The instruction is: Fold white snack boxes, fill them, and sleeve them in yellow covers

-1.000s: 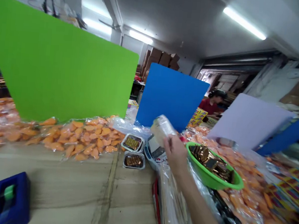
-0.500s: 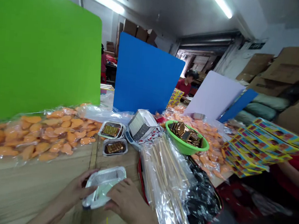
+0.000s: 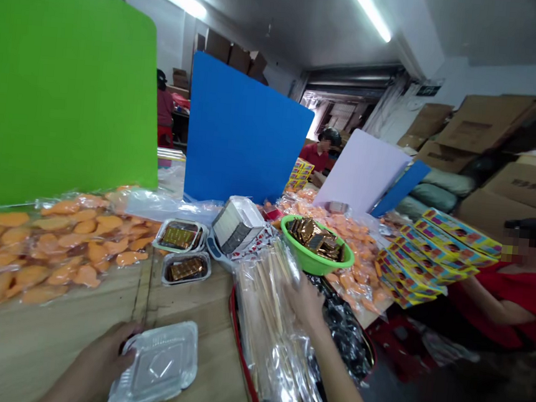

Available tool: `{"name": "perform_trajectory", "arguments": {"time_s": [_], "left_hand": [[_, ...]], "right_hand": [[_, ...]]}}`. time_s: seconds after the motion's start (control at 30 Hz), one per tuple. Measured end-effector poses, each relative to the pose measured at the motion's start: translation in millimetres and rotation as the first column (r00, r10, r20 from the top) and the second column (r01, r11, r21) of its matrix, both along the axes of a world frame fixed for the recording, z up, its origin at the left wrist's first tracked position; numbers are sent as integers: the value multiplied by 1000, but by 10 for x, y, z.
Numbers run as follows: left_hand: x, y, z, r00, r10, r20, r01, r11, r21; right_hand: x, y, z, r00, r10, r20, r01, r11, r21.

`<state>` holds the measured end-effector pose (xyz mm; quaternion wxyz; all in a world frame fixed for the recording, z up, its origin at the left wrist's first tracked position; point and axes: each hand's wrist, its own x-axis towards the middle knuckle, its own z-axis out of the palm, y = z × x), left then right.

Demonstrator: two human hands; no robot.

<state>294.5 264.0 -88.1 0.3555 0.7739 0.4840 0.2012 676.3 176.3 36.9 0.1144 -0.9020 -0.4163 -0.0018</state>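
My left hand (image 3: 111,353) grips the left edge of a shallow, clear plastic container (image 3: 160,362) over the table's front. In the container nothing distinct shows except a diamond mark on its base. My right hand (image 3: 305,299) is at the right side of a bundle of thin wooden sticks (image 3: 268,301) in clear plastic wrapping; its fingers are smeared by motion, so whether they grip anything is unclear. Just beyond it sits a green bowl (image 3: 312,264) heaped with gold-wrapped pieces (image 3: 312,233). Two small trays (image 3: 178,236) (image 3: 186,269) hold similar gold pieces.
Bagged orange pieces (image 3: 58,239) cover the table's left side. A stack of white-and-grey cards (image 3: 238,223) stands mid-table. Green (image 3: 67,83) and blue (image 3: 246,130) boards rise behind. At right, a person in red (image 3: 517,298) holds stacked colourful boxes (image 3: 436,256).
My right hand has left the container and moved right to the stick bundle. My left hand keeps the container, now lower and nearer. The view has turned slightly right.
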Motion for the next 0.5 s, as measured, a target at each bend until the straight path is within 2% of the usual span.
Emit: {"name": "perform_trajectory", "arguments": {"time_s": [0.13, 0.27, 0.4, 0.5], "left_hand": [[22, -7, 81, 997, 15, -76, -12, 999, 33], [107, -13, 220, 985, 23, -168, -15, 999, 47], [134, -35, 232, 963, -92, -252, 101, 995, 22], [113, -60, 198, 931, -144, -336, 133, 990, -56]], "right_hand": [[-291, -50, -201, 991, 127, -48, -125, 991, 38], [-516, -78, -286, 978, 208, 35, -210, 974, 88], [-553, -166, -325, 970, 226, 88, -229, 973, 29], [-566, -311, -393, 974, 213, 83, -210, 977, -43]]}}
